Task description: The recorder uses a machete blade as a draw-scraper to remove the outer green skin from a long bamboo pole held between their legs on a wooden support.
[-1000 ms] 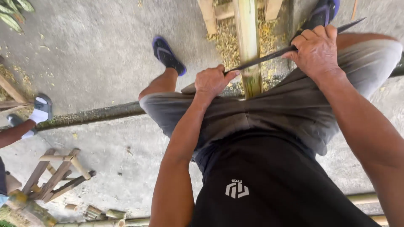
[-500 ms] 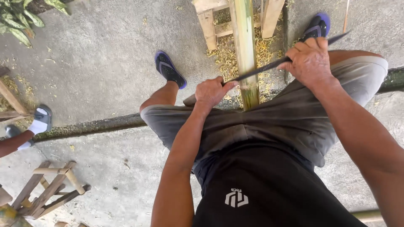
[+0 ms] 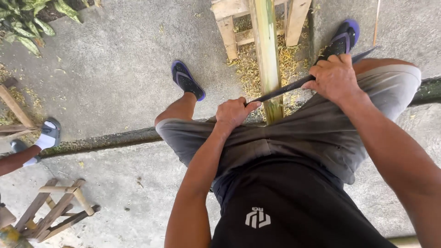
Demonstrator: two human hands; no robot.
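I've got left hand [image 3: 235, 111] and right hand [image 3: 334, 78] fisted tight on the dark blade [image 3: 285, 88], spread wide to bridge the bamboo pole [image 3: 266, 55].

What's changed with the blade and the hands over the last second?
Both hands, left hand and right hand, have drawn the dark blade down the bamboo pole toward the body, by a little. Nothing was let go; both grips and the blade's slant across the pole stayed as they were.

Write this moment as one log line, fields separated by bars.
left hand: grips blade end | right hand: grips other end | blade: lies across bamboo pole | shavings: on ground
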